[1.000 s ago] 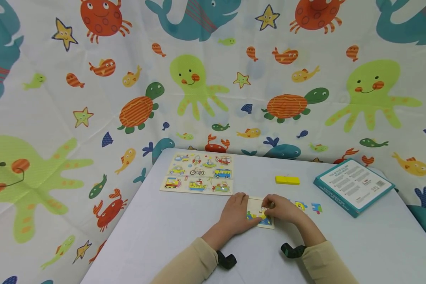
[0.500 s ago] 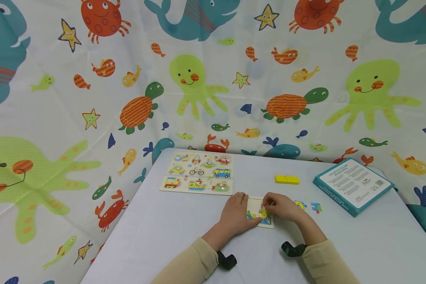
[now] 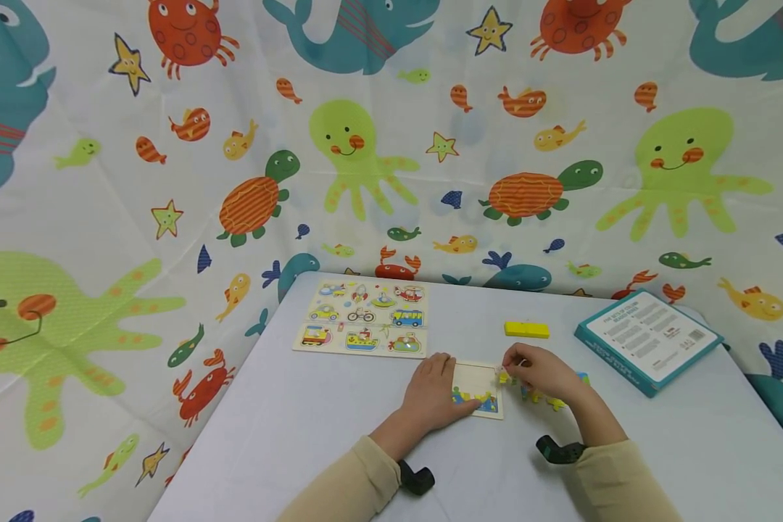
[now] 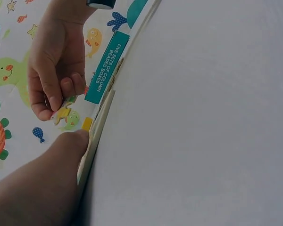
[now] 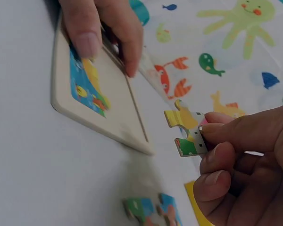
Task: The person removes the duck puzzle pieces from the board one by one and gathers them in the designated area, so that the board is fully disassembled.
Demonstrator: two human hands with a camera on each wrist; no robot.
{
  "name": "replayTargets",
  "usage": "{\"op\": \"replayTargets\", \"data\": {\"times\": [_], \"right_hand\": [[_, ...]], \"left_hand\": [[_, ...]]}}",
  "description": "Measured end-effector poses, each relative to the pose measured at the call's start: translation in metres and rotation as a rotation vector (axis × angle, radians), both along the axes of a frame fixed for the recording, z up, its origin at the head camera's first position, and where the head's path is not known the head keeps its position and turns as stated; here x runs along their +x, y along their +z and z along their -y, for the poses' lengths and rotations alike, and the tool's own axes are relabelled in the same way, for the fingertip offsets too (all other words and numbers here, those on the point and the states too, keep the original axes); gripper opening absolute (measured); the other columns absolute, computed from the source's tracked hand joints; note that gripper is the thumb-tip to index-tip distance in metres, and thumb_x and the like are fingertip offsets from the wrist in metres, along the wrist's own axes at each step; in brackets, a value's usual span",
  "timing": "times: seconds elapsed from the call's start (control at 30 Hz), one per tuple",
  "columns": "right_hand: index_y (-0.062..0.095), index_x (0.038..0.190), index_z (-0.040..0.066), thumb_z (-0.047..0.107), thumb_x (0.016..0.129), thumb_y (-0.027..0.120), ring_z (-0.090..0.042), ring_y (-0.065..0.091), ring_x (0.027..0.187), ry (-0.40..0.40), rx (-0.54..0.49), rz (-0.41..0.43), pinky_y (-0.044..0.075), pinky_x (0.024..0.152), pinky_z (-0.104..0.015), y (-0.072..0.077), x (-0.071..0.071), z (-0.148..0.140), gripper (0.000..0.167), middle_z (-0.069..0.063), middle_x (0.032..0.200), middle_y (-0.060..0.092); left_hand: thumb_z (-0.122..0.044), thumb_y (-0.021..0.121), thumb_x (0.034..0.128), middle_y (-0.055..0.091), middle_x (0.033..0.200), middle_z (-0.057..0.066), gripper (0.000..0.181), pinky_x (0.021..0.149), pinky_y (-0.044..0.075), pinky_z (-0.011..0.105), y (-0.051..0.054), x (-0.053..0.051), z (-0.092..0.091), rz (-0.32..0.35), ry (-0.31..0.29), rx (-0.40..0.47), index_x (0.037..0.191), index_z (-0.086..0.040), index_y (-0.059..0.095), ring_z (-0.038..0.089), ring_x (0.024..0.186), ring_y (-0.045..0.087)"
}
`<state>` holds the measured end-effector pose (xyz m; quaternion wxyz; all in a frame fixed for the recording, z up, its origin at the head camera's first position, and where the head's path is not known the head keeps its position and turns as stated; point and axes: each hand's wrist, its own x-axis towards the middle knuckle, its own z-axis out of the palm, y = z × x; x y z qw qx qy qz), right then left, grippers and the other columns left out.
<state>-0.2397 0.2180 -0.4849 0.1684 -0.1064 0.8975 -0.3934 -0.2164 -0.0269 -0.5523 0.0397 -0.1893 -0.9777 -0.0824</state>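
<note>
My right hand (image 3: 543, 375) pinches a jigsaw piece (image 5: 187, 121) between thumb and fingertips, in the air just right of a small wooden puzzle tray (image 3: 475, 374). Yellow, green and a white patch with dark squares show on the piece. My left hand (image 3: 433, 393) lies on the tray's left side. Its thumb rests on fitted blue and yellow pieces (image 5: 85, 89) along the tray's near edge, and part of the tray is hidden beneath the hand. The tray's far part shows bare wood. Several loose pieces (image 3: 554, 404) lie to the right, partly hidden by my right hand.
A wooden vehicle picture board (image 3: 362, 319) lies at the back left. Behind the tray is a yellow block (image 3: 526, 330). A teal and white box (image 3: 649, 344) sits at the right. A sea-animal cloth (image 3: 391, 159) hangs behind the white table (image 3: 287, 406).
My right hand has moved right, from over the tray to beyond its right edge, with the piece pinched in it. The left hand has stayed in place on the tray.
</note>
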Motion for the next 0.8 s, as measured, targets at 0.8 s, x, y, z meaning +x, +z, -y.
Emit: {"op": "replayTargets", "data": {"times": [0.8], "right_hand": [[0.058, 0.115, 0.006, 0.027, 0.100, 0.059, -0.019, 0.050, 0.071, -0.053, -0.001, 0.044, 0.040, 0.059, -0.029, 0.007, 0.020, -0.085, 0.026, -0.007, 0.080, 0.053]], "left_hand": [[-0.088, 0.046, 0.0759, 0.038, 0.153, -0.001, 0.108, 0.122, 0.028, 0.037, -0.002, -0.016, 0.032, 0.033, -0.234, 0.004, 0.155, -0.016, 0.034, 0.019, 0.143, 0.034]]}}
